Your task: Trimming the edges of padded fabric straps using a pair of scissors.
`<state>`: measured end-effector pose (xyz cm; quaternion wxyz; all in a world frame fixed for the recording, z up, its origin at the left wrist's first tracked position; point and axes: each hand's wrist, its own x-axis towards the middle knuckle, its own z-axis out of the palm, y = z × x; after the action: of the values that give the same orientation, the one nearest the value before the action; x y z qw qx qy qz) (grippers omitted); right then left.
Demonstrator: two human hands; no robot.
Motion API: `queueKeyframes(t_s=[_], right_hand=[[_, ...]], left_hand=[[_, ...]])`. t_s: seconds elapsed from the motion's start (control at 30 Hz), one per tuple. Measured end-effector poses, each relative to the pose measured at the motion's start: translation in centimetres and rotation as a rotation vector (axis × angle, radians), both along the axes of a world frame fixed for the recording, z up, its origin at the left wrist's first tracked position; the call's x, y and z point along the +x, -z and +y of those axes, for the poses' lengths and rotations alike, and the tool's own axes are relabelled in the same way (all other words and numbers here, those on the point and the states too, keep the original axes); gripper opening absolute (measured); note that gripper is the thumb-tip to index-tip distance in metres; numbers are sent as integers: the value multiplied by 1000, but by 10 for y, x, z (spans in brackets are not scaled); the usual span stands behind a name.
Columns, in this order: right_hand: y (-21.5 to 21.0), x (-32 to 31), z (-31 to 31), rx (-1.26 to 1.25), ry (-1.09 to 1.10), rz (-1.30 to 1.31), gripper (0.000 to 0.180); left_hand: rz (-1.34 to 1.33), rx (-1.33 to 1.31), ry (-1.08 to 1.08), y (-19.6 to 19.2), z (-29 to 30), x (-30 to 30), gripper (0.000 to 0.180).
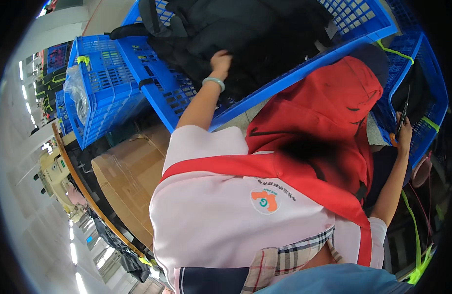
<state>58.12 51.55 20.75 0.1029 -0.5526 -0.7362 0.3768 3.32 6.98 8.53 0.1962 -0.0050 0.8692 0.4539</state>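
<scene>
My left hand (221,63), with a pale bangle (214,83) at the wrist, reaches into a large blue plastic basket (284,81). Its fingers are curled against the black fabric (265,44) piled there, and the fingertips are partly lost in the dark cloth. Off to the right, my right hand (405,131) holds a pair of scissors (406,105) with orange handles. The dark blades point away from me, beside a second blue basket (434,105) that has black material in it.
More blue crates (105,83) stand at the left, one with clear plastic film (77,95) on it. A cardboard box (132,171) sits by my left side. Beyond it is a sewing machine (56,179). My red apron (314,103) lies over my lap, close to the basket's edge.
</scene>
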Motion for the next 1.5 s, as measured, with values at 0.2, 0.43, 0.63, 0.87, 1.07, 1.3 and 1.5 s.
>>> queueKeyframes(t_s=[0.2,0.43,0.63,0.87,1.07,1.3,1.5], right_hand=[[22,23,-15,-305,203,94,21],[40,-5,-15,-283,92,46,21],[36,-2,-7,-99,33,-36,25],[-57,-102,-75,-153,32,198,28],[-149,-137,-159,-342,-303,810,45],[-165,-137,-207,-292,-227,646,36],[-152,-119,-201,-660,5,1058,21]], left_hand=[[-339,130,-606,46,-116,-23,58],[438,-363,-148,14,-109,-32,48],[147,769,-425,-111,-28,-92,34],[-698,1646,412,-290,47,-36,35],[-596,1204,499,-302,175,97,70],[-1037,1275,688,-273,221,207,72],[-901,969,900,-266,195,221,31]])
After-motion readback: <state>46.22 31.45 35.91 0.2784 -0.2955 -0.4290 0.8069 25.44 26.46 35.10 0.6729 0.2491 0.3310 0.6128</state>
